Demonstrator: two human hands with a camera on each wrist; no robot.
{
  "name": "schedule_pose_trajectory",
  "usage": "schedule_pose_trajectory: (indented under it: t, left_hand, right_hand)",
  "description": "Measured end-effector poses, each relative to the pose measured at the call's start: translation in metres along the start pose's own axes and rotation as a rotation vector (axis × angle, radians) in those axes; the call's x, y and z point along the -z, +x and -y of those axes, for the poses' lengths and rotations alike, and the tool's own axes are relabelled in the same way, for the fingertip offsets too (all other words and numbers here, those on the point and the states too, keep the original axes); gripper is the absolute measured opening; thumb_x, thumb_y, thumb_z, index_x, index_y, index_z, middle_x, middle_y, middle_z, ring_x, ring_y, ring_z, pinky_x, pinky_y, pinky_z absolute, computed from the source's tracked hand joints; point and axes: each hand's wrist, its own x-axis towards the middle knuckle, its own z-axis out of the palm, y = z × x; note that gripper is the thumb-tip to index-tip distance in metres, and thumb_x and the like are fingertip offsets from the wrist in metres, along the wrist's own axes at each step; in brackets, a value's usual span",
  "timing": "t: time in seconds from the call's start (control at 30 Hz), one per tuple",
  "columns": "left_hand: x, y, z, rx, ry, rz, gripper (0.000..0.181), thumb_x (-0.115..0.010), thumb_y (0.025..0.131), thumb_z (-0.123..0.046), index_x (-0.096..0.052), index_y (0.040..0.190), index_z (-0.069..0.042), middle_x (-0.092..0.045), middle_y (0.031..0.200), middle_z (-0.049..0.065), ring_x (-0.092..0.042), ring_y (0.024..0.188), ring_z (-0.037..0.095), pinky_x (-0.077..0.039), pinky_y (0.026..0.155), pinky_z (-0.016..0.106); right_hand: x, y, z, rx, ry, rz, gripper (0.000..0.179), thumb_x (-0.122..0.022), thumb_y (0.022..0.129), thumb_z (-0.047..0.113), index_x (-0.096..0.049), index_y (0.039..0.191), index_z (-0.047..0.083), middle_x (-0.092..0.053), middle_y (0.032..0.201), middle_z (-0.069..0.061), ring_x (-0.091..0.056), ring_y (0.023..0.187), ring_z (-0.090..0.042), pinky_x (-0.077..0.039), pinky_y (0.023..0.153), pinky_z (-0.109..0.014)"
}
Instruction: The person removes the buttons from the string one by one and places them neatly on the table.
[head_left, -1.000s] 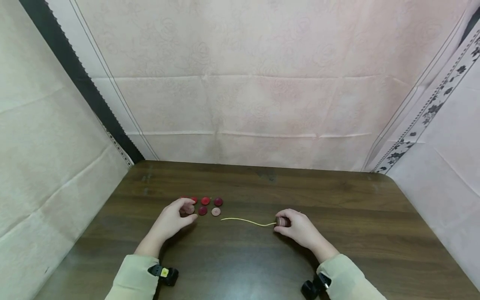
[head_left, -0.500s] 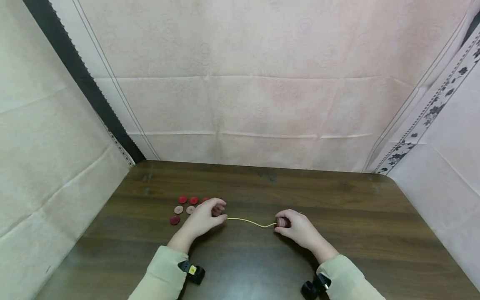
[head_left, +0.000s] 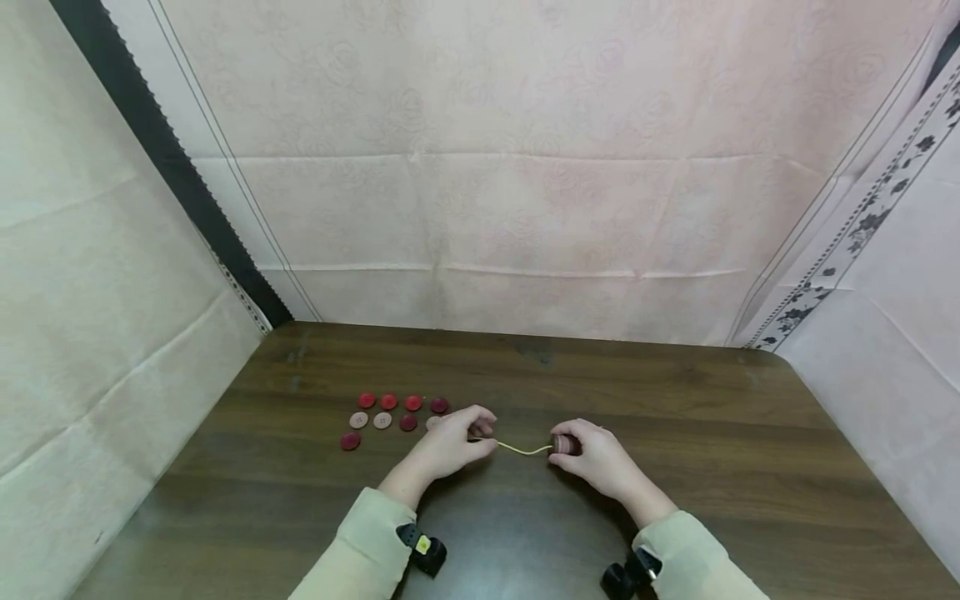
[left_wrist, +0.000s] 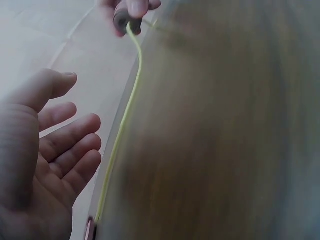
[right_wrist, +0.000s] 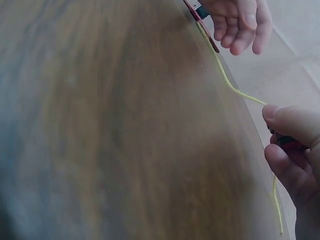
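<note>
My left hand (head_left: 453, 442) is over the table, its fingers loosely bent and nothing between them, as the left wrist view shows. A thin yellow cord (head_left: 519, 451) runs from near it to my right hand (head_left: 600, 457). That hand pinches a short stack of buttons (head_left: 567, 444), brown at the end, strung on the cord. In the right wrist view a tail of the cord (right_wrist: 276, 200) hangs out on the other side of the stack. Just beyond my left hand lies a pale button (head_left: 432, 422), partly hidden by it.
Loose buttons lie in rows left of my left hand: red ones (head_left: 388, 402), pale ones (head_left: 382, 421) and dark red ones (head_left: 350, 441). The brown wooden table (head_left: 675, 533) meets a pale cloth (head_left: 525, 208) at its far edge.
My left hand has moved right across the buttons to beside the cord, uncovering the rows on the left. The right hand stays in place with the button stack.
</note>
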Motion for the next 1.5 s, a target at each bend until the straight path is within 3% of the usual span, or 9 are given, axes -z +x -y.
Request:
schedule_pose_trajectory:
  t: [0.5,1.03,1.5]
  left_hand:
    - [-0.037,0.016,-0.023,-0.022,-0.066,0.032,0.023,-0.065,0.088,-0.021,-0.062,0.107,-0.008,-0.061,0.091,-0.007,-0.056,0.082,0.006,-0.047,0.075,0.025]
    - [-0.051,0.023,-0.029,0.032,-0.108,0.015,0.021,-0.068,0.086,-0.027,-0.064,0.101,-0.012,-0.060,0.086,-0.009,-0.056,0.080,0.005,-0.047,0.073,0.024]
    - [-0.058,0.028,-0.036,0.067,-0.167,0.039,0.022,-0.069,0.086,-0.029,-0.061,0.100,-0.013,-0.060,0.088,-0.008,-0.057,0.082,0.006,-0.047,0.074,0.025]
  right_hand:
    - [-0.002,0.000,0.000,0.027,0.001,-0.009,0.028,-0.076,0.079,0.019,-0.065,0.103,0.010,-0.051,0.081,0.010,-0.049,0.076,-0.009,-0.046,0.071,-0.028]
    - [-0.004,0.001,0.001,0.022,0.014,-0.018,0.027,-0.076,0.079,0.021,-0.064,0.103,0.015,-0.052,0.084,0.010,-0.050,0.077,-0.008,-0.046,0.071,-0.027]
    - [-0.003,0.000,0.001,0.046,0.018,-0.025,0.027,-0.076,0.078,0.016,-0.066,0.103,0.016,-0.055,0.089,0.010,-0.051,0.080,-0.009,-0.046,0.072,-0.026]
